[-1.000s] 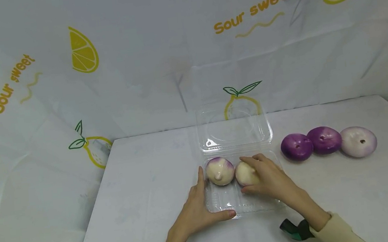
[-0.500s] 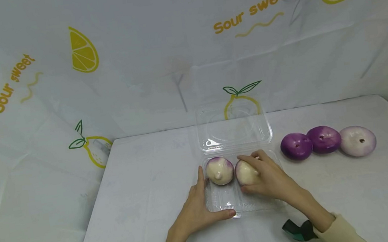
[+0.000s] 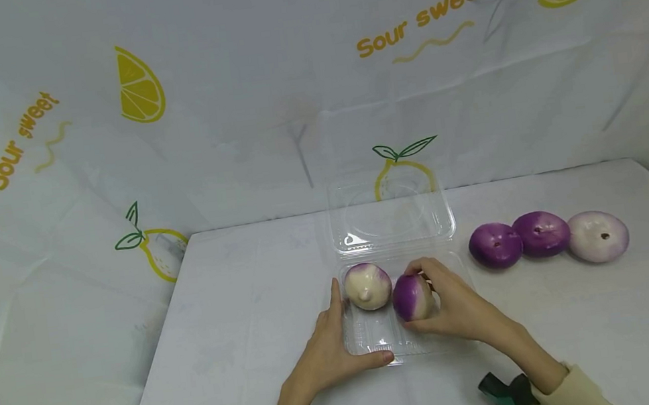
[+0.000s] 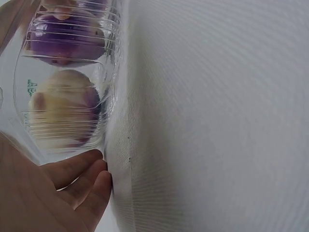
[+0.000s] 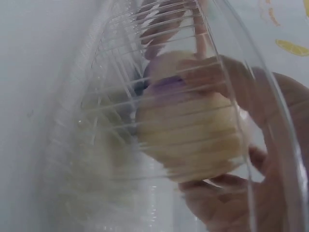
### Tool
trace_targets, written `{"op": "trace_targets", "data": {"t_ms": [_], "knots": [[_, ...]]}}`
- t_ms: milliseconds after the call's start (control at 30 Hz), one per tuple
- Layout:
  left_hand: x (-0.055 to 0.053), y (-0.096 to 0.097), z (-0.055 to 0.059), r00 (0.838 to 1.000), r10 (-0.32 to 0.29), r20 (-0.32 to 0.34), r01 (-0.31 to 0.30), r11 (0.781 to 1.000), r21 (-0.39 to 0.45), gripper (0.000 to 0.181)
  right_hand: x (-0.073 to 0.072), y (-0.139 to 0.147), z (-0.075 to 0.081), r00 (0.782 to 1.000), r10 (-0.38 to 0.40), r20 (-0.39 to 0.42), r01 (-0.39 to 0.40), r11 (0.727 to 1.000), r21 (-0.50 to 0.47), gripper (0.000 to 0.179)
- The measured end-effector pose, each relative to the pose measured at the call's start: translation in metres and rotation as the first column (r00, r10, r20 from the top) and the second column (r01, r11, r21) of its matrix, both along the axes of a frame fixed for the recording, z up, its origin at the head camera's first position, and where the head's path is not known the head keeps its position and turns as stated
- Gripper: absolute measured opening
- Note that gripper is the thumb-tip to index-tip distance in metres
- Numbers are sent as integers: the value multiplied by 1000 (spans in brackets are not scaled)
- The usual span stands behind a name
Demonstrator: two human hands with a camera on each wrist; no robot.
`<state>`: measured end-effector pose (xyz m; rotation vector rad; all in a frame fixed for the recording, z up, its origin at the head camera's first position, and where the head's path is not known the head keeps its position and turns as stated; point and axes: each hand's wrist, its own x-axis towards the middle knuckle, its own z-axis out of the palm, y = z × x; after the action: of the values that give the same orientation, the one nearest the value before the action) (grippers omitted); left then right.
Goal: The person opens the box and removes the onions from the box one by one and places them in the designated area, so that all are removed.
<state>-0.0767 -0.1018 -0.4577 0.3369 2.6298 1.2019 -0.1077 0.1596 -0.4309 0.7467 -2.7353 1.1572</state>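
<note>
My right hand (image 3: 455,301) grips a purple-and-white turnip (image 3: 409,297) between thumb and fingers, over the right half of a clear plastic clamshell box (image 3: 376,341). The turnip's purple side faces left. Through the ribbed plastic, the right wrist view also shows the held turnip (image 5: 193,130). Another turnip (image 3: 368,286), mostly white with its root nub up, sits in the box's back left. With fingers and thumb spread, my left hand (image 3: 333,353) rests against the box's left side and front edge. In the left wrist view, its fingertips (image 4: 99,188) touch the table beside the box.
To the right of the box, a row of turnips lies on the white-covered table: two purple ones (image 3: 496,245) (image 3: 541,234) and a paler one (image 3: 599,236). The box's raised lid (image 3: 392,221) leans back near a lemon-printed cloth wall (image 3: 263,102).
The turnip in my right hand has turned from its white side up to showing its purple side on the left. My right fingers have shifted around it. My left hand stays in place.
</note>
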Motion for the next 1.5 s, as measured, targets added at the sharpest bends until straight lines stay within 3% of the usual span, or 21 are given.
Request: {"op": "trace_targets", "data": {"t_ms": [367, 633, 1200, 1500], "knots": [[-1, 1, 2, 1000, -6, -5, 6, 1000, -7, 143, 1, 6, 8, 997, 7, 76, -14, 995, 97, 90], [0, 1, 1, 1000, -2, 7, 2, 1000, -5, 143, -1, 7, 9, 993, 7, 120, -21, 993, 118, 87], [0, 0, -1, 1000, 4, 10, -4, 1000, -13, 143, 1, 2, 12, 997, -32, 72, 22, 990, 137, 85], [0, 0, -1, 1000, 5, 6, -5, 1000, -13, 143, 4, 7, 14, 999, -34, 39, 30, 996, 86, 80]]}}
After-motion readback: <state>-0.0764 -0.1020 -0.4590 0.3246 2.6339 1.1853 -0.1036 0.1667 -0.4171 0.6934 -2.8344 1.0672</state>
